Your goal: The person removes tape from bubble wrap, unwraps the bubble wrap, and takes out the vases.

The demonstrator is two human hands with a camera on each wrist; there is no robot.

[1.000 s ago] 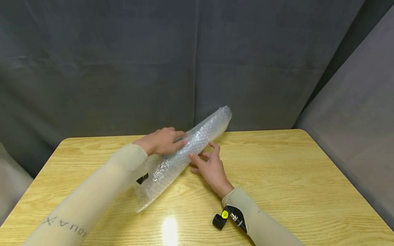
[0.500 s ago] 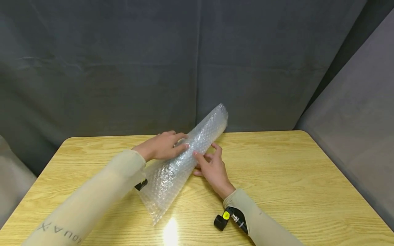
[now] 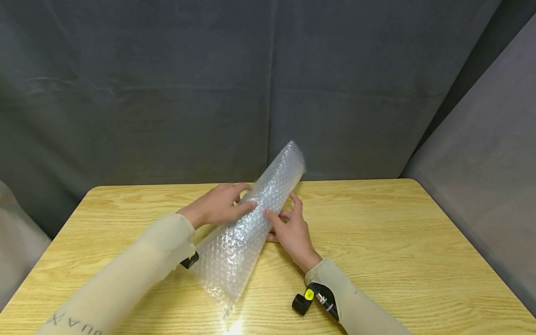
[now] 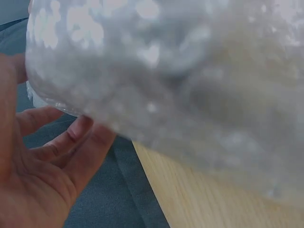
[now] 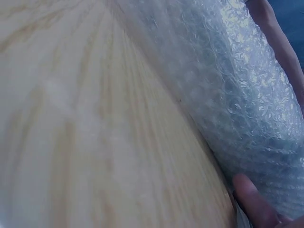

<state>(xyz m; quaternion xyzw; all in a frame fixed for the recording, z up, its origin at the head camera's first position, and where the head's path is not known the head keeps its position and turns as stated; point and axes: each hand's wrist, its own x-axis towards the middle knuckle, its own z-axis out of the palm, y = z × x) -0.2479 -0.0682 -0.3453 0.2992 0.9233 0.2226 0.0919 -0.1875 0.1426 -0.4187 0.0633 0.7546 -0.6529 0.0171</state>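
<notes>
Left hand (image 3: 217, 204) and right hand (image 3: 291, 228) press loosely straight fingers on either side of our bubble wrap roll (image 3: 255, 209), lying diagonally mid-table (image 3: 398, 242); it looks mostly rolled, with its near end still flaring loose.

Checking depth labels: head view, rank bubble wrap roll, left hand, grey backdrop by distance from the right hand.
1. Bubble wrap roll: touched by the right hand, on its left.
2. Left hand: across the roll.
3. Grey backdrop: behind the table.
</notes>
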